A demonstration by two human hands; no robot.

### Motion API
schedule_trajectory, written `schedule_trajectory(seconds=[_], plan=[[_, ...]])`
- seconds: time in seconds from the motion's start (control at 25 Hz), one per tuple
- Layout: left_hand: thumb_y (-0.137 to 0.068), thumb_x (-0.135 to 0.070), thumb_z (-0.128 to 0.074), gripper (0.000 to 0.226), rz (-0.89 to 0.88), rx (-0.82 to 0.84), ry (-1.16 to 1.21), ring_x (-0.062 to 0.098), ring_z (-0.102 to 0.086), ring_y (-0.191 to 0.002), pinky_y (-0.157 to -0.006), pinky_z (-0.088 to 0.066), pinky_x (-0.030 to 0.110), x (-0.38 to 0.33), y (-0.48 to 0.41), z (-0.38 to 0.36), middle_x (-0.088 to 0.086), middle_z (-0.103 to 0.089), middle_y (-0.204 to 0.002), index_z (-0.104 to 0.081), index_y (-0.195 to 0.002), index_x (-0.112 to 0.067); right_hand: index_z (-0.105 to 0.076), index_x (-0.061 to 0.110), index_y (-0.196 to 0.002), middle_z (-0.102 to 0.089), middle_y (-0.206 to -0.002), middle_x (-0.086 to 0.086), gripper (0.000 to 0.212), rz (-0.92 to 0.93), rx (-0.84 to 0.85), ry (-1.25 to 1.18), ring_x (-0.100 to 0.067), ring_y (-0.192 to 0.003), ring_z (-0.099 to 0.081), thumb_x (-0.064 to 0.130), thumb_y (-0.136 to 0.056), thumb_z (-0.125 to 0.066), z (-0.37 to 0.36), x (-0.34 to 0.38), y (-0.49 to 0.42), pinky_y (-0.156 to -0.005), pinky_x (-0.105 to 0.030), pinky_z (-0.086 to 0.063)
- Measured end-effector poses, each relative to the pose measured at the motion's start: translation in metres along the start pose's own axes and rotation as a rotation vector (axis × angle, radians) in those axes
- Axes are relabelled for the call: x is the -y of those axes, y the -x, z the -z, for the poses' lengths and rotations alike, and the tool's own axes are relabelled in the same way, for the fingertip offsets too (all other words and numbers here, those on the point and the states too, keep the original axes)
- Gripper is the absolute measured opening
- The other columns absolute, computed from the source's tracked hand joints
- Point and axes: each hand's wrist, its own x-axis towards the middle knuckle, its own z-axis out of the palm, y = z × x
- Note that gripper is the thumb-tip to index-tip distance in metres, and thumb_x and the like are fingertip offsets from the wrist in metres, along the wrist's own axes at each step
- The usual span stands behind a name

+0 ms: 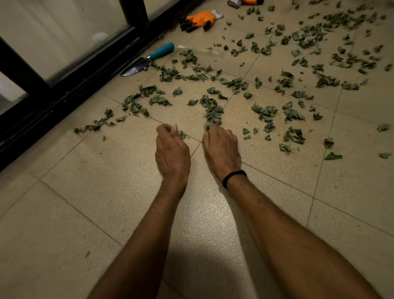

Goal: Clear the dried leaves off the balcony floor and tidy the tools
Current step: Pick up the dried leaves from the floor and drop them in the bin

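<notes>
Floor: beige speckled tiles (pixel 106 213) with pale grout lines, glossy under the light, with a shadow over the near tiles.
Left boundary: black door frame (pixel 64 91) holding frosted glass panes, running diagonally from the near left to the far middle.
Dried leaves: curled green-grey dried leaves (pixel 264 111) lay scattered over the middle and far floor, densest at the far right, and thinned to a ragged line just beyond the hands.
Trowel: teal-handled trowel (pixel 149 58) lay flat beside the frame, blade towards the viewer, leaves touching its right side.
Gloves: one orange glove (pixel 200 20) with dark fingertips lay near the frame; a second glove (pixel 245 2) was cut by the top edge.
Clear wrapper: flat transparent film (pixel 200 49) lay beyond the trowel handle.
Left hand: left hand (pixel 171 153) low over the floor, fingers curled under, thumb against forefinger, a leaf just beside it; hold on anything could not be told.
Right hand: right hand (pixel 220 149), with a black wristband (pixel 234 178), had bent fingers on the near end of a leaf clump; fingertips hidden, grasp could not be told.
Open room: bare tiles lay on the near side and to the left of the arms.
</notes>
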Motion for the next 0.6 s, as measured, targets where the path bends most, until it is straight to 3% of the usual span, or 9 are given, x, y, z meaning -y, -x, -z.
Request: schedule_trajectory(seconds=[0.12, 0.2, 0.28, 0.4, 0.48, 0.6], plan=[[-0.106, -0.048, -0.032, 0.042, -0.095, 0.076, -0.257, 0.026, -0.061, -0.083, -0.073, -0.050, 0.041, 0.007, -0.010, -0.006, 0.010, -0.064, -0.104, -0.043, -0.130, -0.015, -0.047, 0.012, -0.098, -0.052, -0.082, -0.004, 0.014, -0.061, -0.045, -0.151, -0.021, -0.072, -0.047, 0.023, -0.103, -0.040, 0.006, 0.001, 0.001, -0.065, -0.035, -0.042], [-0.103, -0.058, -0.033, 0.050, -0.158, 0.127, -0.455, 0.026, -0.061, -0.079, -0.072, -0.047, 0.040, 0.008, -0.011, -0.011, 0.010, -0.064, -0.101, -0.050, -0.121, -0.014, -0.040, 0.013, -0.103, -0.049, -0.083, -0.002, 0.006, -0.126, -0.071, -0.281, -0.018, -0.067, -0.045, 0.019, -0.102, -0.040, 0.011, 0.001, 0.003, -0.055, -0.029, -0.035], [-0.104, -0.055, -0.036, 0.046, -0.181, 0.157, -0.523, 0.026, -0.061, -0.079, -0.071, -0.046, 0.039, 0.010, -0.013, -0.012, 0.010, -0.063, -0.099, -0.055, -0.111, -0.013, -0.036, 0.015, -0.112, -0.049, -0.089, -0.001, 0.012, -0.212, -0.127, -0.394, -0.014, -0.065, -0.045, 0.014, -0.101, -0.037, 0.016, 0.002, 0.005, -0.048, -0.025, -0.030], [-0.107, -0.033, -0.036, 0.030, -0.217, 0.147, -0.455, 0.025, -0.058, -0.076, -0.071, -0.045, 0.040, 0.015, -0.013, -0.009, 0.009, -0.062, -0.094, -0.058, -0.102, -0.012, -0.047, 0.012, -0.124, -0.049, -0.104, 0.002, 0.024, -0.344, -0.256, -0.491, -0.005, -0.073, -0.042, 0.011, -0.102, -0.037, 0.019, 0.000, 0.003, -0.059, -0.009, -0.034], [-0.107, -0.027, -0.037, 0.026, -0.209, 0.146, -0.343, 0.023, -0.054, -0.072, -0.070, -0.044, 0.040, 0.016, -0.011, -0.006, 0.006, -0.058, -0.085, -0.055, -0.094, -0.014, -0.055, 0.009, -0.121, -0.052, -0.107, 0.001, 0.024, -0.432, -0.336, -0.513, -0.003, -0.081, -0.040, 0.017, -0.105, -0.039, 0.022, -0.006, 0.002, -0.069, -0.002, -0.030], [-0.108, -0.027, -0.035, 0.024, -0.185, 0.152, -0.205, 0.024, -0.053, -0.071, -0.069, -0.046, 0.044, 0.014, -0.010, -0.001, 0.004, -0.055, -0.080, -0.050, -0.092, -0.015, -0.060, 0.009, -0.113, -0.058, -0.106, -0.006, 0.032, -0.436, -0.222, -0.436, -0.004, -0.080, -0.040, 0.037, -0.102, -0.048, 0.020, -0.009, -0.001, -0.067, -0.004, -0.031]])
